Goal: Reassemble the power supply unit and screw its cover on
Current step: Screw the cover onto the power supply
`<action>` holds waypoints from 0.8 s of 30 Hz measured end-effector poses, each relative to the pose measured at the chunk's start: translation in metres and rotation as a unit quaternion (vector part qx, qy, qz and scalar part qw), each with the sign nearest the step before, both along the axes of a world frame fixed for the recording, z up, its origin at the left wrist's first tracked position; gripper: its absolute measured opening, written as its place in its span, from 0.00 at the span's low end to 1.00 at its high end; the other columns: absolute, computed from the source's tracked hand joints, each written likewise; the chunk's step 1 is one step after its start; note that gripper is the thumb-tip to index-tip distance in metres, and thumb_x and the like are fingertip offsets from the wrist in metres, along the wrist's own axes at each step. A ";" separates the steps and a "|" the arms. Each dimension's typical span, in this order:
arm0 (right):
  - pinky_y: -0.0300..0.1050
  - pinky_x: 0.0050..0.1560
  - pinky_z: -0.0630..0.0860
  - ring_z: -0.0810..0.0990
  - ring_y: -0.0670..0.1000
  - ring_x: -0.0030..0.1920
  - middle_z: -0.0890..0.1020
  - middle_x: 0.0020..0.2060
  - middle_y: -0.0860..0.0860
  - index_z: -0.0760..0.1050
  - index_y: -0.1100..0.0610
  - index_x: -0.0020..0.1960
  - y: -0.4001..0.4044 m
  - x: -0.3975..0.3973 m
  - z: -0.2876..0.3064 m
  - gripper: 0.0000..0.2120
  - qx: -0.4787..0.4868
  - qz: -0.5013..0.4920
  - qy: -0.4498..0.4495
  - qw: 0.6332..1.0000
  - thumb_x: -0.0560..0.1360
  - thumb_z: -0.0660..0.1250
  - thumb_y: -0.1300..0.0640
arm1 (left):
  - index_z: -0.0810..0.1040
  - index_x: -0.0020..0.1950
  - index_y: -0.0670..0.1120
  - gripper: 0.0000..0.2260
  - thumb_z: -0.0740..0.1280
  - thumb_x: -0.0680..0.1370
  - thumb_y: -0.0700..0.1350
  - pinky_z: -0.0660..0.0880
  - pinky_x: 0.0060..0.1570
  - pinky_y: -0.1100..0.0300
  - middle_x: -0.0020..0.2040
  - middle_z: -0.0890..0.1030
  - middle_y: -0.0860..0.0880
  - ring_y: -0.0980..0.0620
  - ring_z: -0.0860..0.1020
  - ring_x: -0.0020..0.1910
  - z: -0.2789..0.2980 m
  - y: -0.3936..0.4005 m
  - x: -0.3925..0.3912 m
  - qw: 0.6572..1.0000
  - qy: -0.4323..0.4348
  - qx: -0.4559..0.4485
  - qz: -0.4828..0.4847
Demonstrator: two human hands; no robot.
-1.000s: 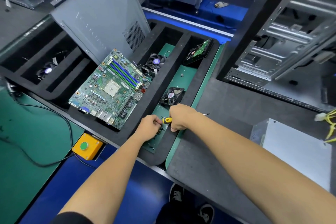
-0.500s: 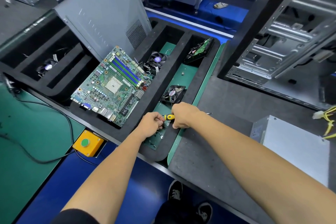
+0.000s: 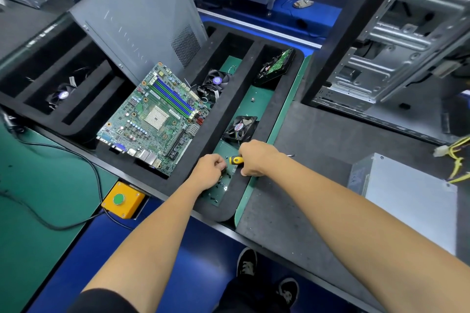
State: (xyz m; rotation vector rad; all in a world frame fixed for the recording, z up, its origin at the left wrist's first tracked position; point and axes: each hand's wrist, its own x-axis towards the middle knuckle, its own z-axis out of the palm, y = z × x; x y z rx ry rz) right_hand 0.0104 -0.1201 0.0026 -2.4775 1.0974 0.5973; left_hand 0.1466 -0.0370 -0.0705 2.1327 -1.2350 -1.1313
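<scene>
The grey power supply unit [image 3: 407, 201] lies on the dark mat at the right, with yellow cables [image 3: 457, 157] leading off its far side. My right hand [image 3: 255, 157] is closed around a screwdriver with a yellow and black handle [image 3: 235, 160]; its metal tip [image 3: 291, 155] pokes out to the right. My left hand [image 3: 209, 173] is curled, fingertips pinched together over small black screws [image 3: 223, 184] scattered on the green floor of a foam tray compartment [image 3: 254, 99]. Whether a screw sits between those fingers is hidden.
A motherboard [image 3: 157, 119] rests in the black foam tray [image 3: 201, 132], beside fans [image 3: 241, 128] and a hard drive [image 3: 276, 67]. A grey case panel [image 3: 137, 18] leans behind it. An open computer case [image 3: 396, 40] stands at the right. A yellow button box [image 3: 122, 199] is at the front.
Both hands stay over the screw compartment with only slight shifts. The view has drifted a little, so the power supply unit appears a bit higher and further left.
</scene>
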 end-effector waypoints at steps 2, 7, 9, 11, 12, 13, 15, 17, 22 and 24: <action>0.40 0.28 0.63 0.70 0.54 0.32 0.70 0.31 0.51 0.62 0.56 0.33 0.000 0.000 0.000 0.12 0.000 -0.001 0.001 1.000 0.68 0.67 0.60 | 0.75 0.40 0.43 0.06 0.64 0.77 0.36 0.72 0.41 0.57 0.43 0.79 0.45 0.47 0.76 0.42 0.002 0.002 -0.001 0.996 -0.074 0.016 -0.047; 0.41 0.30 0.66 0.71 0.55 0.34 0.70 0.30 0.52 0.63 0.56 0.33 0.001 0.002 0.004 0.11 0.004 0.006 0.009 1.000 0.68 0.66 0.60 | 0.75 0.47 0.41 0.04 0.62 0.75 0.35 0.76 0.47 0.50 0.50 0.78 0.41 0.41 0.77 0.47 0.008 0.010 -0.003 0.964 -0.203 0.081 -0.150; 0.42 0.30 0.67 0.72 0.55 0.34 0.71 0.31 0.52 0.64 0.56 0.34 0.002 0.002 0.004 0.11 0.004 0.006 0.012 1.000 0.68 0.66 0.60 | 0.75 0.47 0.39 0.04 0.62 0.75 0.36 0.77 0.46 0.49 0.49 0.78 0.40 0.41 0.77 0.46 0.010 0.010 -0.003 0.960 -0.216 0.092 -0.153; 0.42 0.30 0.67 0.72 0.55 0.34 0.71 0.31 0.52 0.64 0.56 0.34 0.003 0.001 0.005 0.11 0.001 0.005 0.012 1.000 0.69 0.66 0.60 | 0.75 0.44 0.40 0.03 0.63 0.73 0.35 0.77 0.44 0.50 0.47 0.79 0.40 0.41 0.78 0.44 0.011 0.010 -0.003 0.959 -0.210 0.100 -0.161; 0.42 0.31 0.67 0.72 0.55 0.35 0.71 0.31 0.52 0.64 0.56 0.34 0.003 0.000 0.005 0.11 0.000 0.004 0.010 1.000 0.69 0.66 0.60 | 0.75 0.42 0.41 0.03 0.63 0.73 0.35 0.78 0.44 0.51 0.47 0.79 0.41 0.41 0.78 0.44 0.011 0.010 -0.003 0.959 -0.204 0.104 -0.165; 0.42 0.31 0.67 0.73 0.56 0.35 0.71 0.31 0.52 0.64 0.56 0.34 0.004 0.000 0.005 0.10 0.000 0.003 0.009 1.000 0.69 0.65 0.60 | 0.76 0.41 0.41 0.05 0.63 0.73 0.34 0.78 0.45 0.51 0.46 0.80 0.41 0.42 0.78 0.44 0.011 0.010 -0.003 0.959 -0.199 0.109 -0.168; 0.42 0.32 0.66 0.73 0.56 0.35 0.71 0.31 0.52 0.64 0.56 0.34 0.005 -0.002 0.006 0.10 0.001 0.004 0.008 1.000 0.70 0.65 0.60 | 0.79 0.42 0.41 0.06 0.62 0.74 0.34 0.79 0.47 0.50 0.47 0.81 0.41 0.41 0.79 0.44 0.009 0.010 -0.003 0.954 -0.211 0.120 -0.177; 0.42 0.31 0.65 0.73 0.56 0.35 0.70 0.31 0.52 0.64 0.56 0.34 0.006 -0.003 0.005 0.11 0.000 0.004 0.004 1.000 0.70 0.65 0.61 | 0.79 0.46 0.39 0.06 0.62 0.75 0.35 0.79 0.47 0.50 0.48 0.80 0.39 0.40 0.79 0.45 0.007 0.010 -0.006 0.942 -0.245 0.126 -0.193; 0.41 0.29 0.63 0.73 0.56 0.36 0.70 0.31 0.51 0.63 0.56 0.34 0.007 -0.004 0.005 0.11 -0.001 0.004 -0.003 1.000 0.70 0.65 0.61 | 0.75 0.51 0.37 0.05 0.63 0.76 0.35 0.74 0.45 0.52 0.53 0.77 0.37 0.38 0.78 0.50 0.004 0.008 -0.011 0.910 -0.301 0.139 -0.250; 0.40 0.28 0.62 0.72 0.56 0.36 0.69 0.31 0.51 0.63 0.56 0.34 0.007 -0.004 0.006 0.11 -0.002 0.001 -0.004 1.000 0.70 0.64 0.61 | 0.74 0.54 0.37 0.06 0.62 0.77 0.34 0.73 0.45 0.52 0.54 0.76 0.37 0.38 0.78 0.53 0.002 0.007 -0.013 0.903 -0.315 0.137 -0.260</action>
